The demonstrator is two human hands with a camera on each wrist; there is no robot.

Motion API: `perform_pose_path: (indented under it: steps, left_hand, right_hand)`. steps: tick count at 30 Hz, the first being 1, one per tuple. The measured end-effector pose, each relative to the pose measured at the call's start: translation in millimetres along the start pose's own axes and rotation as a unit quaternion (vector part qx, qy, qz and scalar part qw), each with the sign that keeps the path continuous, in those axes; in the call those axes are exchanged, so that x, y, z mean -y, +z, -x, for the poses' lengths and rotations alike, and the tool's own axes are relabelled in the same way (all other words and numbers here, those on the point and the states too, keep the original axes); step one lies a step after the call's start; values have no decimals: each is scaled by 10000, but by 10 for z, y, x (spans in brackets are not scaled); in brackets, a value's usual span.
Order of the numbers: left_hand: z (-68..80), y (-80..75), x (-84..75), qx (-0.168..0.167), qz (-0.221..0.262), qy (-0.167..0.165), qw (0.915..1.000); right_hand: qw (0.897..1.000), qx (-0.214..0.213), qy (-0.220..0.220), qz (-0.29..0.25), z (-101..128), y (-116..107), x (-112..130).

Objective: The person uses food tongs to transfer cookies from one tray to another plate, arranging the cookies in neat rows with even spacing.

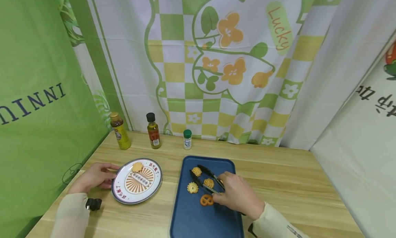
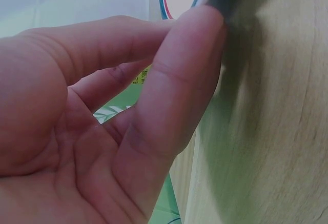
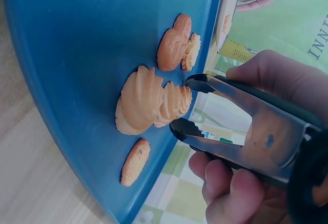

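Right hand [image 1: 236,195] grips tongs [image 3: 261,155]; partly hides them.

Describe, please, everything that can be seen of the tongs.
The tongs have two shiny, metal-looking arms with black, scalloped tips and black parts along the outer sides. The right grip holds them over the blue tray, and hides part of their handle end. They point forward, away from the person, with the tips spread apart and lowered near the biscuits. Whether a tip touches any biscuit, I cannot tell.
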State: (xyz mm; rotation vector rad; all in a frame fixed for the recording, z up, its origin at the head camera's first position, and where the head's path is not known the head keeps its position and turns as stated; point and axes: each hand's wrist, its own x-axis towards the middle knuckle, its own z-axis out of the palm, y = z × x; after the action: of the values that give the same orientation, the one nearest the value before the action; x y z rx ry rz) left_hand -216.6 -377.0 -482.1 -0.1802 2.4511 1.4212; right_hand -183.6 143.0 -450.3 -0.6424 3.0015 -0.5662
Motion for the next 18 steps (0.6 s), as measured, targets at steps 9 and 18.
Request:
perform_pose_path:
  steps: [9, 18]
  left_hand:
    - [20, 3, -26, -28, -109, 2, 9999]
    - [26, 8, -44, -49, -136, -17, 9999]
  right_hand:
    - [9999, 44, 90, -17, -18, -4, 14]
    - [9998, 120, 63, -123, -51, 10, 27]
